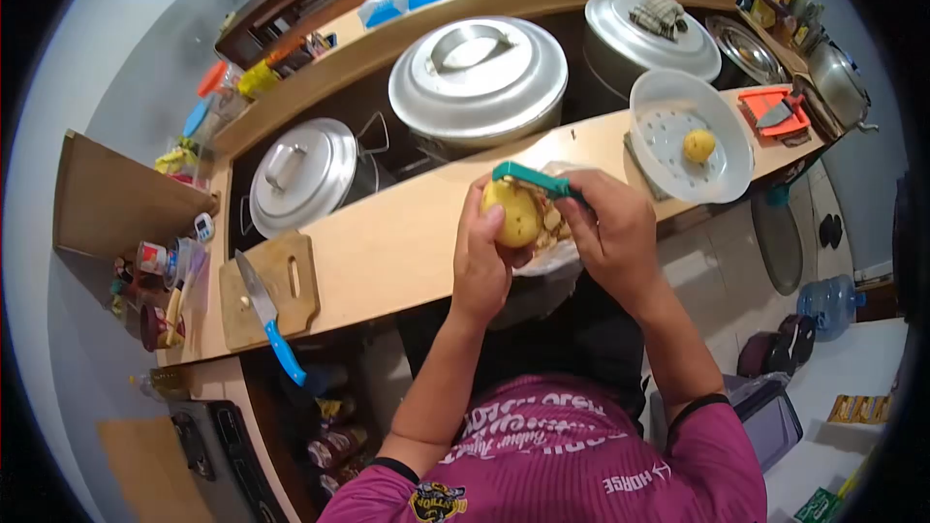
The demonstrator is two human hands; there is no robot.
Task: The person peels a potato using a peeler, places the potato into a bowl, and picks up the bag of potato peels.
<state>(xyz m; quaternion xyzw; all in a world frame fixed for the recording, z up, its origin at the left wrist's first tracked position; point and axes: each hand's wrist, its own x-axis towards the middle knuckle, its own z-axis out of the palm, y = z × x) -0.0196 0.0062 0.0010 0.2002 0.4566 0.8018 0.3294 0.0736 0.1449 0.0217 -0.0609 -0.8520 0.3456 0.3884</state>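
Note:
My left hand point(483, 257) is closed round a yellow potato point(513, 216) that looks mostly peeled, with a few dark spots. Gripped in my right hand point(612, 237) is a green peeler point(535, 179), its head lying over the top of the potato. Below both hands, a plastic bag point(544, 260) with peelings shows in part; the hands hide the rest. A white perforated colander point(668, 174) to the right contains one peeled potato point(698, 145).
A cutting board point(301, 276) bears a blue-handled knife point(263, 305), its handle jutting past the counter edge. Large lidded pots point(480, 77) stand behind the counter point(387, 252). A red-orange tray point(775, 114) with a blade sits right of the colander.

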